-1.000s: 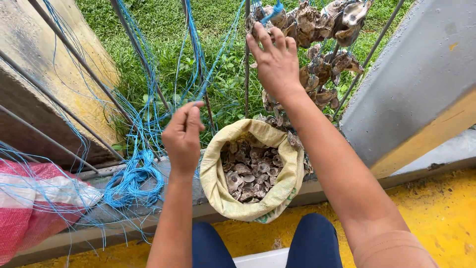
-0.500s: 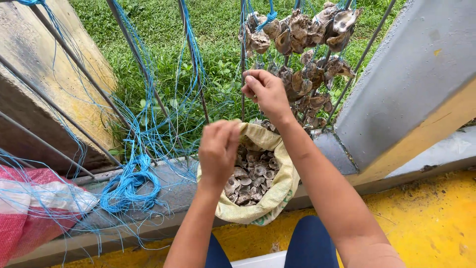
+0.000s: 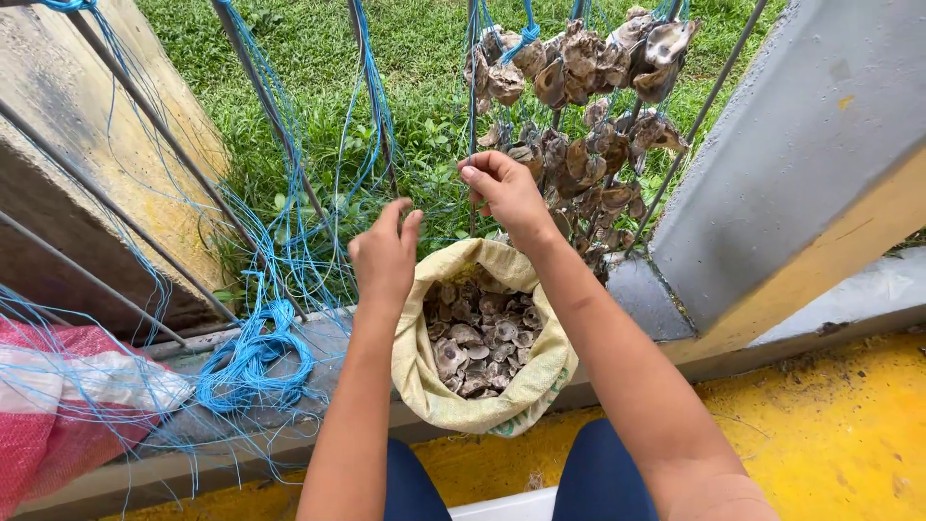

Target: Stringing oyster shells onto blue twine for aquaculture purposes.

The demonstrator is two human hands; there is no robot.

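The right hand point(image 3: 503, 188) is raised over the open sack, its fingertips pinched together on what looks like a thin line in front of the hanging cluster of oyster shells point(image 3: 588, 116); the line itself is too fine to make out, so whether the grip truly grasps it cannot be told for sure. The left hand point(image 3: 384, 256) hovers just left of the right, fingers half-curled and released, holding nothing that shows. Directly below both grips sits the yellowish woven sack point(image 3: 424, 376), mouth rolled down, well filled with loose shells point(image 3: 482, 333).

The strung shells hang just beyond and right of the right grip, tied on blue twine point(image 3: 526, 29) against metal rods point(image 3: 256, 96). They look hard, rough-edged and brittle at the rims, likely sharp enough to nick skin, so each is best taken across its broad faces or by the twine above it. A full string probably weighs a fair bit.

Left of the left grip, blue twine lies coiled point(image 3: 253, 359) on the concrete ledge point(image 3: 328, 333), beside a red mesh bag point(image 3: 58, 405). Grass point(image 3: 405, 58) lies beyond.
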